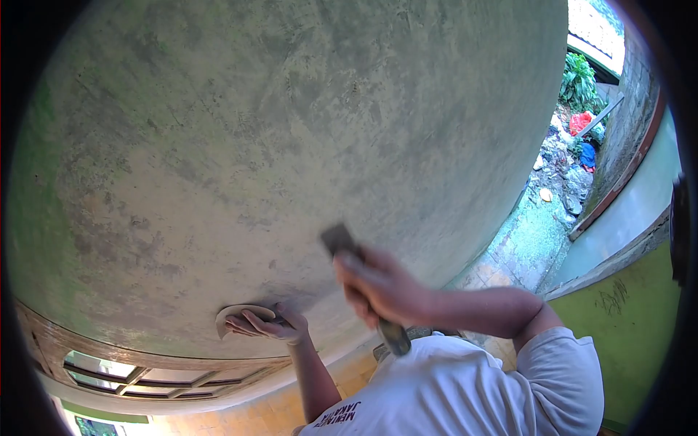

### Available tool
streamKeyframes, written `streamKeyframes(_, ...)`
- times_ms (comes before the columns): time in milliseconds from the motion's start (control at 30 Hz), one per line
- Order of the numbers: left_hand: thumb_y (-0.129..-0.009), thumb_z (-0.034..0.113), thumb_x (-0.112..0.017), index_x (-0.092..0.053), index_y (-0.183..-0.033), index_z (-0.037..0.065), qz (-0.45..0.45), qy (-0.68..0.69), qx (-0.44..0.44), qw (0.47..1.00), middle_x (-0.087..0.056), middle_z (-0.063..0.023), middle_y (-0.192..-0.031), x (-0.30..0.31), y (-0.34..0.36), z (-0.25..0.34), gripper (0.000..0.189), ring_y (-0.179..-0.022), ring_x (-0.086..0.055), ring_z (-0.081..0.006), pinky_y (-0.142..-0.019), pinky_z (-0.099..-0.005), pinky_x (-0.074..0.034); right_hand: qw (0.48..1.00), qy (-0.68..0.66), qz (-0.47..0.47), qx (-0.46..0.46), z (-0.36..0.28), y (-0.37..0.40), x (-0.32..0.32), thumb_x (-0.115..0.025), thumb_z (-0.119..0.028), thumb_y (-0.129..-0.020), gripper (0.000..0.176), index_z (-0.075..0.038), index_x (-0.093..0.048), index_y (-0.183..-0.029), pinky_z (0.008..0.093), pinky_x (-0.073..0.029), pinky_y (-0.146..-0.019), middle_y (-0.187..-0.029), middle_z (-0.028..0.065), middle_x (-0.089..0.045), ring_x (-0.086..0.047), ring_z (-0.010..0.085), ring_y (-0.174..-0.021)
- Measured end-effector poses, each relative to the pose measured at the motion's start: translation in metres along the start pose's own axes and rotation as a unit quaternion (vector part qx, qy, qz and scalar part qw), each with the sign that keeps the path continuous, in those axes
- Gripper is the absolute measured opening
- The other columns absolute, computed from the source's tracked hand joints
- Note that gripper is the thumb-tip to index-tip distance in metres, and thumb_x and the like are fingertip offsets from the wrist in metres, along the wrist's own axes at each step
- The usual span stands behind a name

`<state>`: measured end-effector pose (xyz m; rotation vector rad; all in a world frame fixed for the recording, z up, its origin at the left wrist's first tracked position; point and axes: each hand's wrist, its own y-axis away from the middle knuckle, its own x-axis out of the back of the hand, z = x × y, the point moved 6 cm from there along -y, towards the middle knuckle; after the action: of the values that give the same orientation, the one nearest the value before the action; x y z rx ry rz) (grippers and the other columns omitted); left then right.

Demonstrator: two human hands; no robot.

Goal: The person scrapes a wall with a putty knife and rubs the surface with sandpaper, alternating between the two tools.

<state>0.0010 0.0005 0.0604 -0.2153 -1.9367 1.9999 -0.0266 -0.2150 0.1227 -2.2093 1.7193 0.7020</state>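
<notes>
My right hand (382, 287) is closed round a dark flat tool (339, 240), which looks like a putty knife. Motion blurs both. The tool's broad end points up toward the wall, and its other end sticks out below my fist. Lower and to the left, my left hand (265, 325) holds a pale, thin, rounded piece (224, 320), with fingers laid across it. It is close to the wall's lower part; whether it touches cannot be made out. The large wall (291, 145) is grey-white, with darker smears and greenish patches.
A wooden-framed window (145, 378) lies at the lower left. To the right are a paved passage (523, 236), rubbish with red and blue bags (582, 123), and a plant (578, 78). A green wall (640, 327) stands beside my right arm. Yellowish floor tiles (247, 418) show below.
</notes>
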Motion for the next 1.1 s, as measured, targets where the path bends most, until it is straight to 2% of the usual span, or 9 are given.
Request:
streamKeyframes(133,-0.092,0.033,-0.048,-0.028,-0.140,0.002,0.006,0.000,-0.005,1.000,-0.017,-0.0242,-0.149,-0.001,0.001,-0.003,0.060,-0.138,-0.012,-0.0428,-0.108,-0.0606,-0.008,0.998,-0.051,-0.007,0.034,-0.011,-0.005,0.002,-0.040,-0.037,-0.098,0.032,-0.007,-0.041,-0.087,0.0248,-0.037,-0.035,-0.055,-0.0001,-0.043,-0.042,0.0076,-0.040)
streamKeyframes(233,-0.092,0.033,-0.048,-0.028,-0.140,0.002,0.002,0.000,-0.005,1.000,-0.017,-0.0240,-0.149,-0.001,0.003,-0.006,0.060,-0.138,-0.013,-0.0426,-0.108,-0.0605,-0.008,0.996,0.011,-0.093,-0.007,0.015,0.009,-0.016,-0.044,-0.041,-0.097,0.034,-0.008,-0.041,-0.088,0.0264,-0.037,-0.038,-0.055,0.0005,-0.043,-0.042,0.0090,-0.040)
streamKeyframes(267,-0.092,0.033,-0.047,-0.028,-0.140,0.002,-0.001,-0.007,0.002,1.000,-0.017,-0.0242,-0.149,-0.001,0.005,-0.006,0.060,-0.138,-0.013,-0.0426,-0.108,-0.0604,-0.008,0.999,0.029,-0.039,-0.015,0.016,0.006,-0.010,-0.044,-0.041,-0.097,0.034,-0.008,-0.041,-0.089,0.0261,-0.037,-0.038,-0.056,0.0005,-0.044,-0.042,0.0090,-0.040)
streamKeyframes(400,-0.092,0.033,-0.047,-0.028,-0.140,0.003,0.007,-0.004,-0.002,1.000,-0.017,-0.0245,-0.148,-0.001,0.002,-0.005,0.060,-0.138,-0.013,-0.0426,-0.108,-0.0604,-0.007,0.999,-0.053,0.006,0.004,-0.003,-0.006,0.004,-0.045,-0.040,-0.097,0.034,-0.007,-0.041,-0.089,0.0258,-0.037,-0.039,-0.056,0.0005,-0.044,-0.041,0.0091,-0.040)
streamKeyframes(533,-0.092,0.032,-0.047,-0.028,-0.140,0.003,0.008,0.004,-0.008,1.000,-0.018,-0.0246,-0.148,-0.001,-0.002,0.000,0.059,-0.138,-0.013,-0.0426,-0.108,-0.0606,-0.007,0.998,-0.012,-0.053,-0.012,0.013,0.007,-0.007,-0.044,-0.041,-0.097,0.033,-0.009,-0.041,-0.088,0.0265,-0.037,-0.039,-0.055,0.0009,-0.043,-0.041,0.0103,-0.039)
streamKeyframes(700,-0.092,0.032,-0.048,-0.029,-0.140,0.003,0.005,-0.005,0.005,1.000,-0.018,-0.0250,-0.148,0.000,0.002,-0.002,0.059,-0.138,-0.013,-0.0427,-0.108,-0.0606,-0.006,0.994,-0.111,-0.006,0.010,-0.006,0.002,-0.003,-0.045,-0.039,-0.097,0.031,-0.009,-0.041,-0.089,0.0260,-0.037,-0.038,-0.054,0.0005,-0.043,-0.042,0.0097,-0.039)
streamKeyframes(800,-0.092,0.031,-0.048,-0.026,-0.139,-0.003,-0.002,0.002,-0.007,1.000,-0.016,-0.0276,-0.148,-0.002,0.001,-0.002,0.062,-0.138,-0.011,-0.0434,-0.109,-0.0571,-0.003,0.997,-0.042,-0.059,-0.007,0.012,0.010,-0.012,-0.044,-0.042,-0.096,0.035,-0.009,-0.040,-0.089,0.0281,-0.037,-0.038,-0.054,0.0006,-0.043,-0.042,0.0108,-0.039)
streamKeyframes(900,-0.092,0.032,-0.048,-0.029,-0.139,0.003,0.007,0.000,0.002,1.000,-0.018,-0.0251,-0.148,0.000,0.004,-0.003,0.059,-0.138,-0.013,-0.0437,-0.108,-0.0607,-0.006,0.998,-0.065,0.022,0.008,0.002,-0.009,0.011,-0.043,-0.041,-0.097,0.034,-0.008,-0.040,-0.088,0.0272,-0.037,-0.038,-0.054,0.0008,-0.044,-0.042,0.0104,-0.040)
streamKeyframes(1100,-0.092,0.032,-0.048,-0.029,-0.139,0.002,0.006,0.003,-0.010,1.000,-0.017,-0.0253,-0.148,-0.001,0.000,-0.003,0.059,-0.137,-0.013,-0.0437,-0.108,-0.0606,-0.007,0.999,-0.010,0.007,0.032,0.008,0.002,0.001,-0.042,-0.040,-0.097,0.033,-0.009,-0.040,-0.088,0.0275,-0.038,-0.039,-0.055,0.0014,-0.044,-0.043,0.0111,-0.040)
